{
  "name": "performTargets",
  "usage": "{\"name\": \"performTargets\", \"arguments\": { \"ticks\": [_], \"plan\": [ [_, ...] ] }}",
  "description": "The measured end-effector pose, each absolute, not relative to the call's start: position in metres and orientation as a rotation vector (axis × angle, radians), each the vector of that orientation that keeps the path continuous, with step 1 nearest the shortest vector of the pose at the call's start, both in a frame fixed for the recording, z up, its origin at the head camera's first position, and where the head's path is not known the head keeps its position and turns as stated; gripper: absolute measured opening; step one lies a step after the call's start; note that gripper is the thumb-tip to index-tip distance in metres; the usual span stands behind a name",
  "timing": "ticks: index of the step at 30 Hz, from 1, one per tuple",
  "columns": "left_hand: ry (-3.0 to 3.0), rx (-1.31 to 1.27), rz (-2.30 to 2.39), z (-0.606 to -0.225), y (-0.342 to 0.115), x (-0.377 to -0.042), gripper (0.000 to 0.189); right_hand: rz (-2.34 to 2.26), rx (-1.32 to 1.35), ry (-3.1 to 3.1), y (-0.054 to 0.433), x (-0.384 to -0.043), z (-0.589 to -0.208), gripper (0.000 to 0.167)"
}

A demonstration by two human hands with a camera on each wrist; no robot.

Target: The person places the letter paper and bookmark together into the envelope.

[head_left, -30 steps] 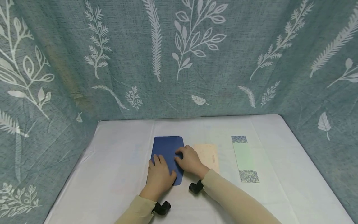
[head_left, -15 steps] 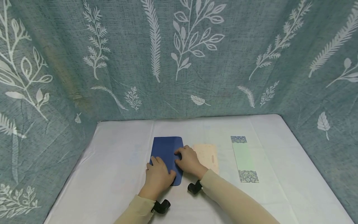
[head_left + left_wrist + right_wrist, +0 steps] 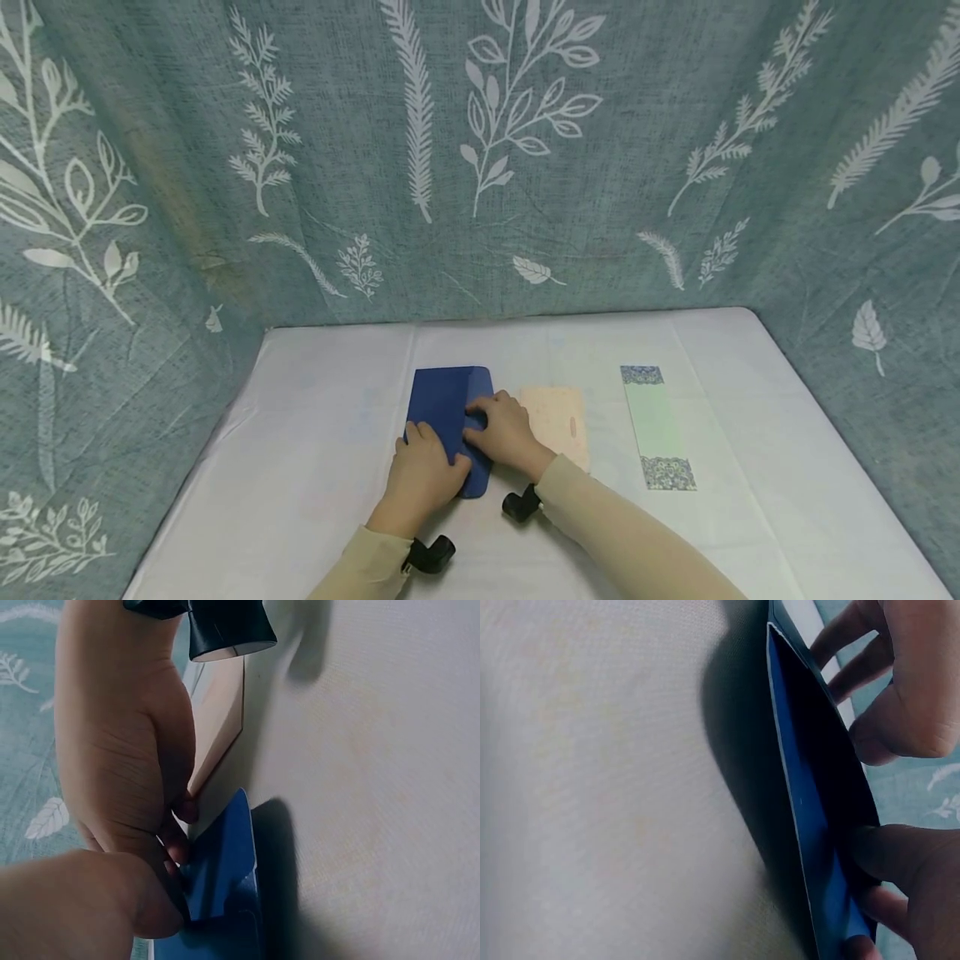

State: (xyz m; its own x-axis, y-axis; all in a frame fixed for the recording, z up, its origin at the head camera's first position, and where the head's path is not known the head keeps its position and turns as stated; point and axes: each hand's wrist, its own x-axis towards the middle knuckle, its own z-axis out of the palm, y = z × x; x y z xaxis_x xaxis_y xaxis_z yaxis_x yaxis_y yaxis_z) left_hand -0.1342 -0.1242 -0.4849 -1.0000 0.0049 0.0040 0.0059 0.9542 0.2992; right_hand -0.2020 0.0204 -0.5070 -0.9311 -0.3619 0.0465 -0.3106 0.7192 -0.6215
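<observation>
A dark blue folder (image 3: 438, 396) lies at the middle of the table, its cover partly raised along the right side, baring a lighter blue strip. My left hand (image 3: 423, 479) rests over its lower left part, fingertips near the left edge and thumb by the cover's free edge. From the right, my right hand (image 3: 510, 429) pinches the cover's edge with thumb and fingers. In the right wrist view the right thumb (image 3: 892, 851) reaches into the gap between two blue panels. The left wrist view shows the folder's near corner (image 3: 232, 840) standing off the table, above its shadow.
A cream card (image 3: 555, 417) lies just right of the folder, partly behind the right hand. Farther right is a pale green strip (image 3: 654, 421) with patterned ends. White cloth covers the table (image 3: 322, 400); a leaf-patterned curtain (image 3: 450, 167) hangs behind it.
The folder's cover has lifted and its free edge has shifted left, widening the lighter strip. My left hand has slid slightly left and down; the right hand has barely moved.
</observation>
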Motion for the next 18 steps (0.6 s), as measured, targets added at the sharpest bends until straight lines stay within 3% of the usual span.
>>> {"name": "performTargets", "arguments": {
  "ticks": [7,18],
  "plan": [
    [-3.106,-0.027,-0.461,-0.4854,-0.1246,-0.1331,0.08,-0.989,-0.574,2.829,0.0218,-0.2011,-0.5069,0.047],
    [-3.181,0.049,-0.356,-0.4788,-0.1266,-0.1333,0.096,-0.973,-0.563,2.817,0.0216,-0.2008,-0.5006,0.054]
  ]
}}
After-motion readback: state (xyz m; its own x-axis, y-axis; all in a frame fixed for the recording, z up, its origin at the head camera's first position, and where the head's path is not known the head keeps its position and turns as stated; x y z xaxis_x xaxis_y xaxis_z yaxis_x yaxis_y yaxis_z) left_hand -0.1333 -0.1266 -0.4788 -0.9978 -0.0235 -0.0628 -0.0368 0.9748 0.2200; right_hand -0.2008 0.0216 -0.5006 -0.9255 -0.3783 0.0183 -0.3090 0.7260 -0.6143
